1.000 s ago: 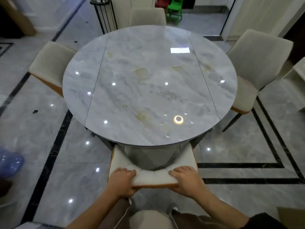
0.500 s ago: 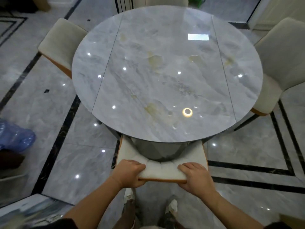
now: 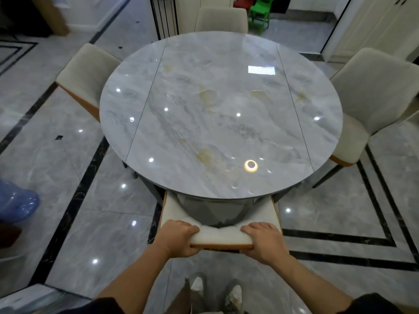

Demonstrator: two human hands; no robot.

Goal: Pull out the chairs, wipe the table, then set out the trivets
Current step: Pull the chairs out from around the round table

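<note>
From the head view, the near chair (image 3: 221,237) is tucked under the round marble table (image 3: 221,114), with only its padded backrest showing. The left hand (image 3: 179,237) and right hand (image 3: 263,242) each curl over the backrest's top edge, one near either end. The padding looks soft over a stiff frame. On the glossy floor (image 3: 102,211) the chair should slide readily, so this two-ended hold seems apt.

On my feed, 2 bare forearms lead back from the near chair (image 3: 221,237) into black sleeves, the left sleeve (image 3: 106,305) and right sleeve (image 3: 371,303) ending about the elbow. The left hand (image 3: 179,239) and right hand (image 3: 263,242) are bare. On my side of that chair I see 2 shoes, the left shoe (image 3: 196,283) and right shoe (image 3: 233,292), white-toed with grey sides, under brownish trouser legs (image 3: 191,302).
</note>
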